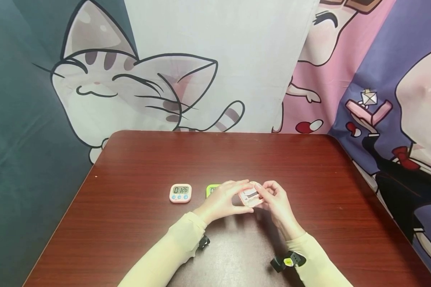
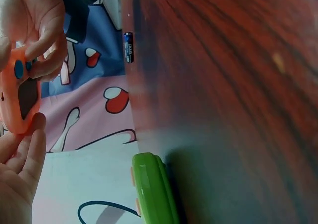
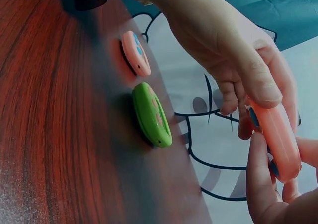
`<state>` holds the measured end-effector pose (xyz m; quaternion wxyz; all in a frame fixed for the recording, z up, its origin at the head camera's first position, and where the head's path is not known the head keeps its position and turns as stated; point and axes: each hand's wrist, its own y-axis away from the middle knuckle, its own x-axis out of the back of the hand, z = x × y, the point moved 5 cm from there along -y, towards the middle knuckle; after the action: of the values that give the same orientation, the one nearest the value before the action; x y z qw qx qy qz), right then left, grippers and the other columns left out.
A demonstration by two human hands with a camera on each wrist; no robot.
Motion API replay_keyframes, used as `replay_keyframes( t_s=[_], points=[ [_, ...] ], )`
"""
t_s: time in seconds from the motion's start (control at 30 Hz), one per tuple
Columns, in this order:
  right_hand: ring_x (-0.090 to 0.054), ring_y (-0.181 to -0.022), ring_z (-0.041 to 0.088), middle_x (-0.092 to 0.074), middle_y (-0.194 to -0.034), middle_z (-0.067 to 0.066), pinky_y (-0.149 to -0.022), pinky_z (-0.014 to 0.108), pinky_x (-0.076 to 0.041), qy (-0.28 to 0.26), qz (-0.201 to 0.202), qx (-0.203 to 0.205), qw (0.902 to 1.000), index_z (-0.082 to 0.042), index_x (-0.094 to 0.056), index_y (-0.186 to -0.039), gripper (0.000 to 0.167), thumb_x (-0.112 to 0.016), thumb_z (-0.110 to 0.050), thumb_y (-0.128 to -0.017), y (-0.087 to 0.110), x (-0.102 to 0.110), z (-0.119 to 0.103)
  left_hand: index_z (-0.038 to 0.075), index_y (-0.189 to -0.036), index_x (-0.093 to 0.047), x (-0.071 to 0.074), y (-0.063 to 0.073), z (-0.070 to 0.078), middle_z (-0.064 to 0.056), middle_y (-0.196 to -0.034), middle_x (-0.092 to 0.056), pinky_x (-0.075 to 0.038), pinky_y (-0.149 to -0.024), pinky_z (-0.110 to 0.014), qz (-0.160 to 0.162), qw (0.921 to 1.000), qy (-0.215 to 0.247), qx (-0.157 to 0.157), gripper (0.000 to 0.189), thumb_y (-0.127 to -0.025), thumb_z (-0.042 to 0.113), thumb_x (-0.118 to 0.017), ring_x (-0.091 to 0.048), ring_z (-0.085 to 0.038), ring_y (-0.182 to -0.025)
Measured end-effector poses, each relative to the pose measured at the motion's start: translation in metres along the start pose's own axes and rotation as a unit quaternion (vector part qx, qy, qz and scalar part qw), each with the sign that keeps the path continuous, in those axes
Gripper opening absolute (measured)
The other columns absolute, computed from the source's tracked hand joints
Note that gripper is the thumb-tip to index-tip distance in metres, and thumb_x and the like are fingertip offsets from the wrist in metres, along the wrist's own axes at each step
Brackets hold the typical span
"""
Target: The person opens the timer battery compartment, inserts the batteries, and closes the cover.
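A pink digital timer (image 1: 250, 196) is held above the table between both hands, its back turned up toward the head camera and showing a recess. My left hand (image 1: 223, 201) grips its left edge between thumb and fingers. My right hand (image 1: 278, 204) pinches the right side, thumb over the back. In the left wrist view, blue buttons and a dark screen show on the underside of the held timer (image 2: 14, 115). A green timer (image 1: 210, 187) stands just left, partly hidden by my left hand. Farther left lies another pink timer (image 1: 180, 194) reading 01:26.
A small battery (image 2: 128, 47) lies on the table in the left wrist view. The reddish-brown wooden table (image 1: 136, 159) ends at the back against a cloth printed with cartoon cats (image 1: 104, 99). A wrist camera (image 1: 289, 261) sits on my right sleeve.
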<state>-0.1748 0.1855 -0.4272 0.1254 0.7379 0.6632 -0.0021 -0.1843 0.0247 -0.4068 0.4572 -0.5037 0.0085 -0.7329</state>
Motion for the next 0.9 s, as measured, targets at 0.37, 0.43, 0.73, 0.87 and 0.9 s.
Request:
replay_keyframes(
  t_s=[0.37, 0.43, 0.73, 0.87, 0.9],
  points=[
    [-0.059, -0.053, 0.008, -0.055, -0.065, -0.001, -0.052, 0.03, -0.056, -0.022, 0.007, 0.005, 0.9997, -0.007, -0.045, -0.086, 0.017, -0.061, -0.004, -0.091, -0.0007, 0.0017, 0.0019, 0.022, -0.132, -0.058, -0.0012, 0.0002, 0.001, -0.005, -0.133, -0.058, -0.044, -0.1, -0.032, 0.006, 0.9991, -0.032, -0.026, 0.062, -0.076, 0.042, -0.077, -0.057, -0.018, -0.118],
    [-0.058, -0.053, 0.007, -0.055, -0.065, -0.001, -0.052, 0.029, -0.056, -0.025, 0.01, 0.004, 0.9996, -0.007, -0.045, -0.086, 0.017, -0.061, -0.004, -0.091, -0.0006, 0.0017, 0.0022, 0.022, -0.134, -0.056, -0.0023, 0.0008, 0.0002, -0.004, -0.135, -0.056, -0.043, -0.101, -0.032, 0.0, 0.9996, -0.024, -0.018, 0.066, -0.075, 0.044, -0.077, -0.056, -0.018, -0.12],
    [-0.063, -0.058, 0.01, -0.059, -0.07, -0.001, -0.056, 0.032, -0.057, -0.02, -0.026, 0.007, 0.9994, -0.006, -0.046, -0.089, 0.012, -0.056, -0.007, -0.094, -0.0008, 0.001, 0.0017, 0.02, -0.132, -0.058, 0.0003, 0.0016, 0.0009, -0.007, -0.129, -0.061, -0.044, -0.1, -0.033, 0.021, 0.9991, -0.027, -0.026, 0.066, -0.074, 0.04, -0.08, -0.057, -0.02, -0.118],
    [-0.066, -0.066, 0.013, -0.061, -0.078, 0.001, -0.062, 0.036, -0.058, -0.005, -0.053, -0.003, 0.9986, -0.006, -0.047, -0.093, 0.011, -0.051, -0.014, -0.098, -0.0016, 0.003, 0.0014, 0.019, -0.131, -0.059, 0.0015, 0.0022, 0.0001, -0.007, -0.126, -0.062, -0.044, -0.099, -0.03, 0.03, 0.9991, -0.02, -0.022, 0.064, -0.073, 0.038, -0.08, -0.059, -0.02, -0.115],
    [-0.067, -0.067, 0.014, -0.061, -0.079, 0.001, -0.062, 0.036, -0.058, 0.003, -0.054, -0.004, 0.9985, -0.005, -0.048, -0.093, 0.012, -0.05, -0.016, -0.099, -0.002, 0.0041, 0.0011, 0.019, -0.131, -0.059, 0.0015, 0.0023, -0.0001, -0.007, -0.126, -0.062, -0.044, -0.099, -0.029, 0.029, 0.9992, -0.018, -0.021, 0.064, -0.073, 0.037, -0.08, -0.059, -0.02, -0.115]
  ],
)
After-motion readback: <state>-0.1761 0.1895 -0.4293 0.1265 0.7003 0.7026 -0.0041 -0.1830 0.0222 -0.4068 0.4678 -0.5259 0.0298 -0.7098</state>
